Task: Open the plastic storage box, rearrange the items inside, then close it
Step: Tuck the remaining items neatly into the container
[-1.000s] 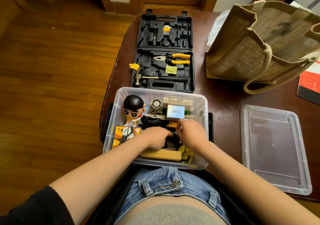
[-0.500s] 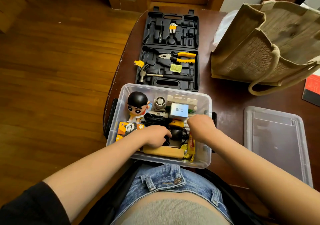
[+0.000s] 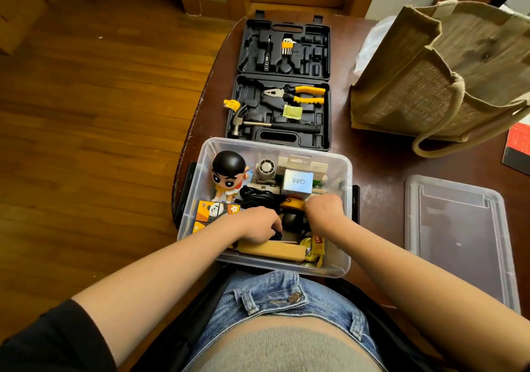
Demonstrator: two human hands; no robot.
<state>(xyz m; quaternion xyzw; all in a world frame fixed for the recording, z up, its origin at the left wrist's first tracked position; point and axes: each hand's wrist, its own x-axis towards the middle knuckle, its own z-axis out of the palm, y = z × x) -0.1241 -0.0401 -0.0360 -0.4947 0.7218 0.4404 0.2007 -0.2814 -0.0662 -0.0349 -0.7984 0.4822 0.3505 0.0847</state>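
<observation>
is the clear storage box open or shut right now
Open. The clear storage box has no lid on; its lid lies flat on the table to its right, and both hands reach inside.

Clear glossy plastic box, rough jute bag

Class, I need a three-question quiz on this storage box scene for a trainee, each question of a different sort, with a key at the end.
1. True or false: the clear lid is on the storage box.
2. Which tool lies in the open black tool case? A) saw B) hammer C) drill
3. Fill in: the cartoon figurine stands in the box's far ____ corner.

Key: 1 false, the lid lies on the table to the box's right; 2 B; 3 left. Both the left hand and right hand are inside the box.
</observation>
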